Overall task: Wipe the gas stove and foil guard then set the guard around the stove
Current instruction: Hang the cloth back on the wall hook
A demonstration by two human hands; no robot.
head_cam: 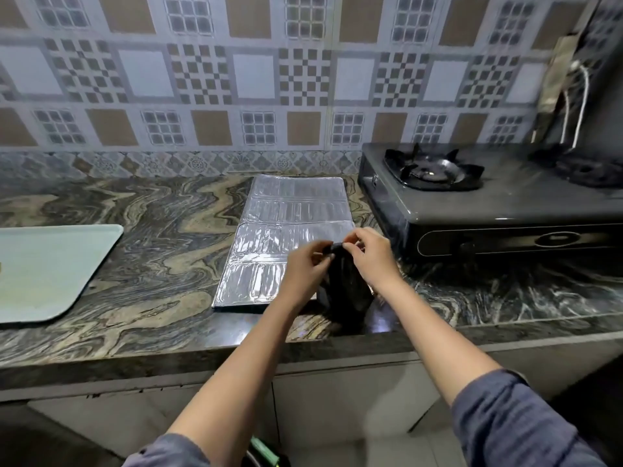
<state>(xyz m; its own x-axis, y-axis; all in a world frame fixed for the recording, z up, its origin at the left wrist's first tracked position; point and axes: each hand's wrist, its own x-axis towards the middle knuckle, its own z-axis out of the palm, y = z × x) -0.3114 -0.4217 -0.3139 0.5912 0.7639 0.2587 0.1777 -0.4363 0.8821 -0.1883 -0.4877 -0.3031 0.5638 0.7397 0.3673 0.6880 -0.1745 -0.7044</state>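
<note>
A person stands at a marbled stone table, both bare forearms reaching forward from rolled blue sleeves. The foil guard (283,237) lies folded flat on the table, just left of the black gas stove (488,203), which sits against the patterned tile wall with its near burner grate showing. The guard is not yet around the stove.

The risks, as I judge them: the dark cloth (344,284) hangs over the near right corner of the guard, and thin foil creases or tears easily if the cloth is dragged hard across it or catches a panel edge. The guard's front edge sits close to the table's lip, so a firm push toward the person could slide it off. Wiping the stove with a loosely bunched cloth could also snag on the burner grate prongs.

The left hand (303,267) and right hand (371,254) meet above the guard, close together. Each pinches the top of the dark cloth between thumb and fingertips, the other fingers loosely curled, neither hand wide open. The cloth dangles between them, its lower end reaching down near the table edge. They appear to be spreading or folding it; I cannot tell which. Neither hand touches the guard or the stove.

A pale tray (50,271) rests well apart at the far left.
</note>
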